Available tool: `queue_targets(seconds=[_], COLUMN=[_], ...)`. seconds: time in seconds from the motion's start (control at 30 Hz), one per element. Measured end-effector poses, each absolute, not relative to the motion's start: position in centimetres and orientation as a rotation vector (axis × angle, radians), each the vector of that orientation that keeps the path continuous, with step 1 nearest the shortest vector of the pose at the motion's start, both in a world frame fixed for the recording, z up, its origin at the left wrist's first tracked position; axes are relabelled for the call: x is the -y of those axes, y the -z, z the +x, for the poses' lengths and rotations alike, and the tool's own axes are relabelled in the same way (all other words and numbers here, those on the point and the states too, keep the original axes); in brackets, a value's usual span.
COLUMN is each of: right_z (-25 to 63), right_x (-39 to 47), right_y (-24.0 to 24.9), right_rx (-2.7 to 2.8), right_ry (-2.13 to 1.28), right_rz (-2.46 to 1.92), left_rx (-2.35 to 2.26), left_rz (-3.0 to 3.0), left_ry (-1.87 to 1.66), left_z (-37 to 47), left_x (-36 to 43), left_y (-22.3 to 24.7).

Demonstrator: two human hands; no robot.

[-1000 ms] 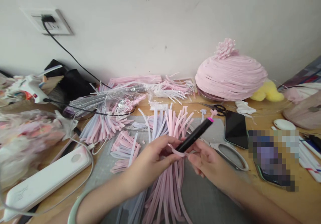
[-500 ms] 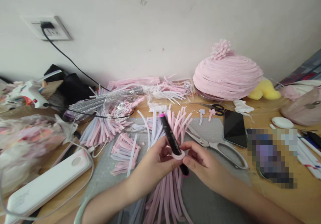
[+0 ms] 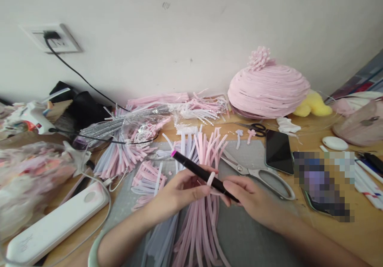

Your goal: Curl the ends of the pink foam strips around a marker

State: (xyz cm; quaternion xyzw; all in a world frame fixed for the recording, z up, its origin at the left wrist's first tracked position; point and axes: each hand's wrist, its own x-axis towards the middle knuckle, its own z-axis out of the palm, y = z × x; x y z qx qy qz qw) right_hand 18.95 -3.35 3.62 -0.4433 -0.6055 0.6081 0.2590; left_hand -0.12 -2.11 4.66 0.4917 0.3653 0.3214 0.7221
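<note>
A black marker pen (image 3: 194, 166) with a magenta tip slants from upper left to lower right between my hands. A pale pink fuzzy stem, like a pipe cleaner (image 3: 211, 178), loops around its barrel. My left hand (image 3: 182, 189) is closed, with its thumb against the looped pipe cleaner and its fingers partly hidden behind the marker. Gripping the marker's lower right end, my right hand (image 3: 247, 193) is closed, thumb on top. Below them lie long pink pipe cleaners (image 3: 197, 231) and a lilac bundle (image 3: 163, 235) on a grey mat (image 3: 248, 235).
Large scissors (image 3: 260, 177) and a phone (image 3: 279, 151) lie on the right. A pink wound dome (image 3: 269, 91) stands by the wall. On the left are a white power bank-like bar (image 3: 56, 223), a glue gun (image 3: 36, 115) and a plastic bag (image 3: 38, 175).
The marker has tilted from nearly upright to a flatter slant, its magenta tip swinging left. My right hand has shifted from beside the pink ring onto the marker's lower end.
</note>
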Motion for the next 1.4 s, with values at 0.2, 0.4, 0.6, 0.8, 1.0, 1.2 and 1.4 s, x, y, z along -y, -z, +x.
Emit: queue_targets(seconds=[0.2, 0.4, 0.6, 0.8, 1.0, 1.2, 1.4], right_z=[18.6, 18.4, 18.6, 18.5, 19.4, 19.8, 20.1], right_x=[3.4, 3.6, 3.5, 3.2, 2.9, 2.4, 1.7], right_y=[-3.4, -3.0, -3.1, -3.1, -2.8, -3.4, -3.3], right_rx=[1.197, 0.879, 0.904, 1.043, 1.192, 1.167, 1.171], right_ry=[-2.11, -2.448, -2.439, -2.265, -2.106, -1.985, -1.74], right_rz=[-1.062, -0.927, -0.917, -0.984, -1.077, -1.099, -1.242], left_rx=[-0.858, -0.799, -0.754, -0.902, -0.791, -0.61, -0.68], left_rz=[1.213, 1.542, 1.499, 1.195, 0.907, 0.699, 0.618], left_ry=[-0.756, -0.783, -0.811, -0.758, -0.671, -0.591, -0.567], left_z=[-0.2, -0.3, -0.6, -0.6, -1.6, -2.7, -2.4], left_x=[1.8, 1.8, 1.5, 1.3, 0.9, 0.3, -0.1], left_y=[-4.4, -4.7, -4.8, -5.1, -5.5, -5.9, -5.6])
